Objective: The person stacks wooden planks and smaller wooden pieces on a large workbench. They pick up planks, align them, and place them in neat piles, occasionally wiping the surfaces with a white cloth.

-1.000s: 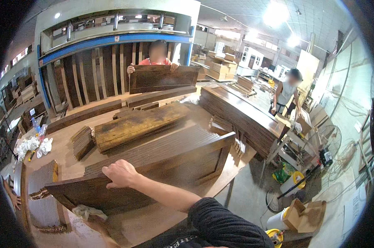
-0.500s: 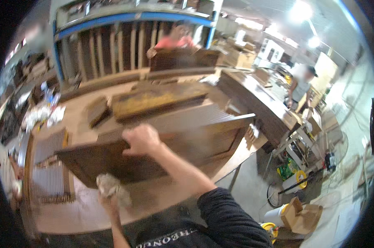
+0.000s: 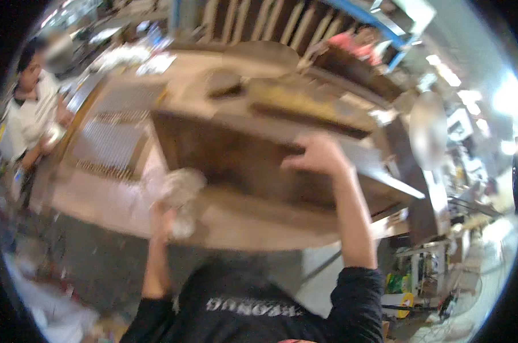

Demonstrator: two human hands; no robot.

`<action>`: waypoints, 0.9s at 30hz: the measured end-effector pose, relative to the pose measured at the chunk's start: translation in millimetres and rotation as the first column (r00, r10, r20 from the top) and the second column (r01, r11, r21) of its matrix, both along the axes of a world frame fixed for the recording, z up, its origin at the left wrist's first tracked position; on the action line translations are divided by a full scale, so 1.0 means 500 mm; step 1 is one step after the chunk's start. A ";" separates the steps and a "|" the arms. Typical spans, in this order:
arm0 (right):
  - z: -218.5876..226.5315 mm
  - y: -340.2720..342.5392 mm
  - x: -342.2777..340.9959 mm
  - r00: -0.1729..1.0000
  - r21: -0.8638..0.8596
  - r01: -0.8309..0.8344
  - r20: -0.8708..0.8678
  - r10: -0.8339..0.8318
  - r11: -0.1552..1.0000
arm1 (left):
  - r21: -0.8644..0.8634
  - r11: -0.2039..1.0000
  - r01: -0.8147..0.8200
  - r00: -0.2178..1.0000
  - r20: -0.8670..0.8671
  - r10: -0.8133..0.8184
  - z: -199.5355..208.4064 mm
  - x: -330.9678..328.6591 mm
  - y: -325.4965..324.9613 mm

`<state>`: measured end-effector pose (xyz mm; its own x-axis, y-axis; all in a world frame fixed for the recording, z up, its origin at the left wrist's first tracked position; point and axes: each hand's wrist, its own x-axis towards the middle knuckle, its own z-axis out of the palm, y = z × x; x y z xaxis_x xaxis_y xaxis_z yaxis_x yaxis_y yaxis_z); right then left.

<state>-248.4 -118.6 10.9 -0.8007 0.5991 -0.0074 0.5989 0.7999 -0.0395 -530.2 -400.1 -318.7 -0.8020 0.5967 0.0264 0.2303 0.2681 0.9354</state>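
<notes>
Nearest you, your left hand is closed around a crumpled off-white cloth, low at the left end of the long, dark brown, framed wooden panel; blur hides whether the cloth touches the wood. Beneath, the pale brown wooden tabletop curves across in front of your body.

The panel stands tilted on a long edge just beyond your left hand, its broad face towards you. Its long axis runs across you, the left end farther off and the right end swinging nearer. Your right hand is at the upper long edge, right of its middle, thumb and fingers spread; whether they pinch that edge or only rest there, you cannot tell from this blur. So your right hand is nearer the top edge, your left nearer the lower left corner.

Farther left lie grey-brown, ridged rows of narrow wooden strips. Behind the panel lies a yellow-brown timber block. A co-worker in a pale top stands at the left; farthest, someone in a red top is behind another dark brown panel.
</notes>
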 end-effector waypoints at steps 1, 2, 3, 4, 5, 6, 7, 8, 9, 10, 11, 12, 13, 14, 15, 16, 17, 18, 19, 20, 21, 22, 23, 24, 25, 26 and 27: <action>0.029 -0.009 0.002 0.995 -0.071 0.001 0.101 0.006 0.997 | 0.142 0.990 0.029 0.994 0.103 -0.044 -0.013 -0.041 -0.067; 0.034 -0.004 0.022 0.951 -0.013 0.053 0.306 -0.046 0.999 | 0.288 0.956 0.065 0.973 0.193 -0.125 -0.014 -0.075 -0.120; 0.001 0.028 0.086 0.982 0.014 -0.031 0.188 0.027 0.999 | 0.427 0.896 0.119 0.928 0.273 -0.253 -0.015 -0.105 -0.146; -0.002 0.003 0.093 0.982 -0.028 -0.003 0.188 0.008 1.000 | 0.527 0.815 -0.239 0.839 0.535 -0.100 -0.038 -0.123 -0.210; -0.004 -0.024 0.106 0.979 -0.095 0.039 0.202 -0.019 0.995 | 0.555 0.678 -0.483 0.697 0.712 -0.086 0.045 -0.086 -0.255; 0.005 -0.044 0.109 0.973 -0.111 0.048 0.229 -0.021 0.993 | 0.625 0.699 -0.347 0.894 0.447 0.044 0.024 -0.117 -0.322; 0.039 -0.055 0.103 0.969 -0.120 0.053 0.247 -0.022 0.991 | 0.639 0.669 -0.378 0.904 0.412 0.118 0.048 -0.142 -0.378; 0.007 -0.082 0.093 0.960 -0.175 0.052 0.279 -0.001 0.983 | 0.647 0.653 -0.395 0.912 0.364 0.191 0.081 -0.167 -0.427; -0.002 -0.099 0.089 0.969 -0.189 0.068 0.248 -0.019 0.980 | 0.588 0.546 -0.597 0.777 0.594 0.209 0.153 -0.189 -0.428; -0.007 -0.124 0.092 0.978 -0.209 0.069 0.205 -0.026 0.975 | 0.615 0.629 -0.476 0.879 0.314 0.358 0.209 -0.178 -0.437; -0.013 -0.145 0.103 0.986 -0.233 0.067 0.163 -0.029 0.970 | 0.633 0.556 -0.540 0.842 0.385 0.379 0.264 -0.171 -0.434; -0.013 -0.169 0.120 0.989 -0.239 0.062 0.144 -0.028 0.969 | 0.644 0.483 -0.593 0.805 0.459 0.376 0.345 -0.160 -0.407; -0.021 -0.188 0.152 0.994 -0.250 0.033 0.111 -0.005 0.968 | 0.684 0.459 -0.567 0.821 0.422 0.385 0.382 -0.164 -0.412; -0.048 -0.209 0.163 0.998 -0.280 -0.006 0.055 0.022 0.960 | 0.738 0.464 -0.490 0.864 0.338 0.374 0.421 -0.177 -0.413; -0.069 -0.247 0.187 0.999 -0.295 -0.022 0.015 0.028 0.955 | 0.782 0.477 -0.400 0.905 0.255 0.341 0.445 -0.198 -0.410; -0.106 -0.280 0.211 0.997 -0.300 -0.069 -0.054 0.056 0.951 | 0.805 0.500 -0.319 0.931 0.168 0.322 0.462 -0.220 -0.401; -0.149 -0.313 0.230 0.993 -0.289 -0.088 -0.105 0.060 0.953 | 0.784 0.506 -0.360 0.900 0.151 0.408 0.506 -0.173 -0.311; -0.188 -0.337 0.250 0.993 -0.249 -0.085 -0.100 0.062 0.965 | 0.720 0.541 -0.434 0.835 0.097 0.541 0.542 -0.165 -0.273; -0.231 -0.353 0.269 0.993 -0.210 -0.089 -0.095 0.070 0.974 | 0.795 0.543 -0.270 0.892 -0.006 0.452 0.535 -0.190 -0.263; -0.276 -0.369 0.279 0.996 -0.207 -0.062 -0.082 0.045 0.976 | 0.726 0.682 -0.091 0.892 -0.245 0.379 0.524 -0.210 -0.241; -0.305 -0.373 0.288 0.994 -0.204 -0.059 -0.099 0.039 0.977 | 0.581 0.811 0.071 0.841 -0.472 0.264 0.547 -0.197 -0.225; -0.343 -0.381 0.293 0.993 -0.187 -0.034 -0.114 0.013 0.982 | 0.496 0.861 0.115 0.792 -0.569 0.222 0.587 -0.139 -0.182; -0.380 -0.392 0.298 0.991 -0.170 -0.004 -0.135 -0.019 0.985 | 0.399 0.903 0.157 0.733 -0.660 0.163 0.629 -0.087 -0.138; -0.413 -0.399 0.301 0.984 -0.167 0.014 -0.175 -0.044 0.986 | 0.320 0.940 0.116 0.806 -0.584 0.099 0.609 -0.089 -0.121; -0.453 -0.407 0.311 0.982 -0.152 0.013 -0.182 -0.041 0.988 | 0.252 0.963 0.090 0.876 -0.480 0.044 0.607 -0.043 -0.080; -0.486 -0.413 0.322 0.979 -0.121 0.036 -0.197 -0.060 0.992 | 0.049 0.997 0.061 0.821 -0.571 -0.022 0.584 -0.036 -0.045; -0.506 -0.411 0.325 0.970 -0.065 0.079 -0.226 -0.091 0.995 | -0.076 0.993 0.092 0.882 -0.456 -0.117 0.495 -0.075 -0.005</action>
